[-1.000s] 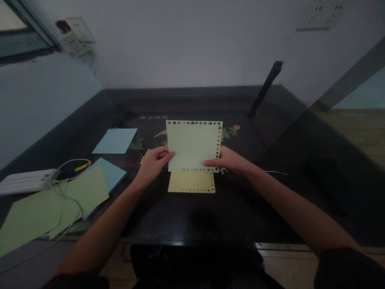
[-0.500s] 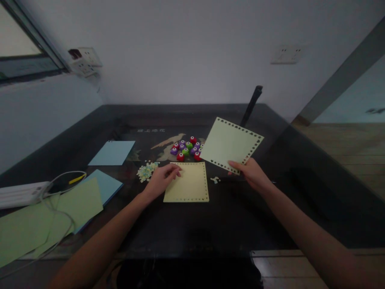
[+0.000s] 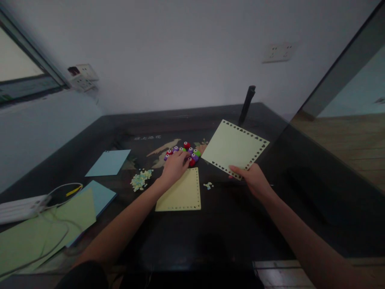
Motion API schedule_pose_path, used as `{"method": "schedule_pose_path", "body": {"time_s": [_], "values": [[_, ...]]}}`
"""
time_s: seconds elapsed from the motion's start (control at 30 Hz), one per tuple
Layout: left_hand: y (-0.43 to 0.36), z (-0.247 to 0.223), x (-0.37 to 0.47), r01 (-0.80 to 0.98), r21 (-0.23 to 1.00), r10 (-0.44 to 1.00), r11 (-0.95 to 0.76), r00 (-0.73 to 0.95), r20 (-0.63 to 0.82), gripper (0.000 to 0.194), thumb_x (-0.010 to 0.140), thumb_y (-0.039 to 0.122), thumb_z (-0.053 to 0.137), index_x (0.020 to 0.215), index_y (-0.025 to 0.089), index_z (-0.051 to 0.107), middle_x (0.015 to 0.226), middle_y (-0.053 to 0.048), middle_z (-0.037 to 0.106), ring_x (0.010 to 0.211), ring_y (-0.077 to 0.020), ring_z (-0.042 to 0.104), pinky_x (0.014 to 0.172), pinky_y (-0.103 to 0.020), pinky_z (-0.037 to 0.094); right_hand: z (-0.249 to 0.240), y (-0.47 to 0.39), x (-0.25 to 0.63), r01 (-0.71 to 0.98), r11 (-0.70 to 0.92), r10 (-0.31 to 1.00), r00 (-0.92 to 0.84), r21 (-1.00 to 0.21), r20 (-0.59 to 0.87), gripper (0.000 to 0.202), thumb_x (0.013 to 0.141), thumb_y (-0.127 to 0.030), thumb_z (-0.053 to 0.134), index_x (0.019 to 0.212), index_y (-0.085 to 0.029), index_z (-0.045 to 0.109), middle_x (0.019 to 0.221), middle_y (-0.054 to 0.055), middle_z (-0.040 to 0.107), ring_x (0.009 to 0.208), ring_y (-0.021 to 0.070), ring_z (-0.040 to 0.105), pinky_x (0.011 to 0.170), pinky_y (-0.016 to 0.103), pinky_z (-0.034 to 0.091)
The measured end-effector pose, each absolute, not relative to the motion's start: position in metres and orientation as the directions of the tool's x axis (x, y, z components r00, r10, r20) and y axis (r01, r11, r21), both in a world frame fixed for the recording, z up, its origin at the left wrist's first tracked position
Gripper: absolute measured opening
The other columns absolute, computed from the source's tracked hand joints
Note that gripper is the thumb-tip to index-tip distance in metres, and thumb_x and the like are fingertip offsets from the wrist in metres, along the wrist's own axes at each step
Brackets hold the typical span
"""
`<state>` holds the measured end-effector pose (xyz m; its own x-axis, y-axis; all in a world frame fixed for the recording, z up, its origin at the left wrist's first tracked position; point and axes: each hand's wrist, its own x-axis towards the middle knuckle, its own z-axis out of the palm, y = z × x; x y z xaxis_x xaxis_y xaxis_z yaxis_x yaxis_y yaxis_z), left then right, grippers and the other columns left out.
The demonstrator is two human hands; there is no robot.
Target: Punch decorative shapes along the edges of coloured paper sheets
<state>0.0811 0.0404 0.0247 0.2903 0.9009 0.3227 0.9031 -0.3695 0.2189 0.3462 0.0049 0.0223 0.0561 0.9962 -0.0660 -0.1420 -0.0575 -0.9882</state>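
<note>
Raised over the right half of the dark table is a pale green square sheet [image 3: 236,147] with small holes along its edges, pinched at its lower corner by my right hand [image 3: 255,178]. My left hand [image 3: 175,165] reaches to the cluster of red, purple and green punches [image 3: 191,162]; its fingers are bent over the near ones, and whether they grip one is hidden. Under my left wrist lies a yellow sheet [image 3: 183,192] with holes along its edges. A heap of paper bits [image 3: 140,180] lies left of it, and a smaller heap [image 3: 208,186] right.
At the left are a blue sheet [image 3: 108,163], more blue sheets [image 3: 100,194], green sheets [image 3: 24,237], a white power strip [image 3: 22,209] and a cable with a yellow tag [image 3: 73,190]. A black upright object [image 3: 247,105] stands behind the held sheet.
My left hand has moved from the yellow sheet forward to the punches. My right hand still holds the green sheet, now slightly farther right. The whole view has shifted and tilted a little.
</note>
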Motion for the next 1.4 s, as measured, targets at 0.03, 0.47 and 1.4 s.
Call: {"method": "schedule_pose_path", "body": {"time_s": [0.03, 0.47, 1.4], "values": [[0.046, 0.025, 0.085, 0.922, 0.181, 0.906, -0.341, 0.272, 0.325, 0.022, 0.087, 0.025, 0.048, 0.104, 0.018, 0.059, 0.106, -0.010, 0.062, 0.100, -0.0254, 0.056, 0.086, -0.038, 0.042, 0.023, 0.004, 0.346, -0.145, -0.060, 0.996, 0.060, -0.988, -0.069, 0.039, 0.053, -0.030, 0.081, 0.085, -0.012, 0.068, 0.088, 0.010, 0.072, 0.060, 0.0185, 0.065, 0.055, 0.033, 0.057], [0.071, 0.017, 0.108, 0.976, 0.032, 0.945, -0.213, 0.198, 0.260, 0.030, 0.082, 0.041, 0.053, 0.097, 0.018, 0.065, 0.107, -0.014, 0.059, 0.103, -0.0319, 0.053, 0.086, -0.043, 0.040, 0.027, 0.002, 0.346, -0.090, -0.063, 0.998, 0.024, -0.994, -0.065, 0.032, 0.058, -0.031, 0.078, 0.081, -0.011, 0.067, 0.072, 0.009, 0.071, 0.051, 0.0169, 0.063, 0.057, 0.033, 0.054], [-0.038, 0.020, 0.135, -0.375, 0.875, 0.948, 0.307, 0.200, -0.247, 0.039, 0.076, 0.030, 0.070, 0.113, 0.020, 0.061, 0.111, -0.008, 0.066, 0.097, -0.0178, 0.064, 0.088, -0.031, 0.050, 0.027, -0.003, 0.338, -0.174, -0.164, 0.986, -0.045, -0.971, -0.158, 0.037, 0.057, -0.031, 0.078, 0.089, -0.014, 0.067, 0.086, 0.009, 0.072, 0.061, 0.0171, 0.064, 0.057, 0.032, 0.056]]}}
